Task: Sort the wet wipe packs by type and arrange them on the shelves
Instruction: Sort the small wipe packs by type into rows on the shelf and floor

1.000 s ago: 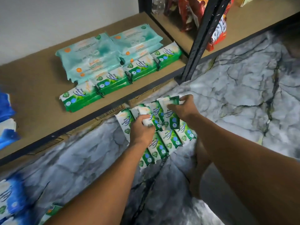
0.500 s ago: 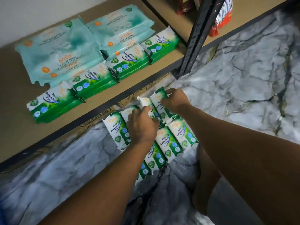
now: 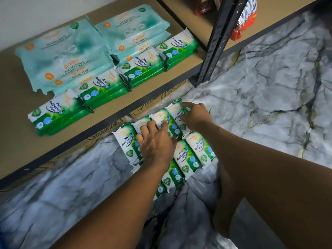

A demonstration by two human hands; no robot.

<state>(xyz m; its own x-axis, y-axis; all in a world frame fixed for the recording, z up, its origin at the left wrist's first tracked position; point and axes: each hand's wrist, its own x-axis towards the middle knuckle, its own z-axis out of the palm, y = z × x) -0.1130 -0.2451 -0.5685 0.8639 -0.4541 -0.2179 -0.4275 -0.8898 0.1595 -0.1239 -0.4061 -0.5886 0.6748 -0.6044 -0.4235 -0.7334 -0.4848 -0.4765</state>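
Several pine wipe packs (image 3: 186, 155) lie loose on the floor (image 3: 269, 87) under your fingers, left hand (image 3: 155, 142) pressing with fingers spread, right hand (image 3: 195, 116) resting with its grip unclear; gather too many and slick packs may slide beyond your fingertips.

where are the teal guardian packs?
Head view, upper left: teal guardian packs lie in two stacks at the back of the shelf, behind the row of green pine packs, left of the black upright.
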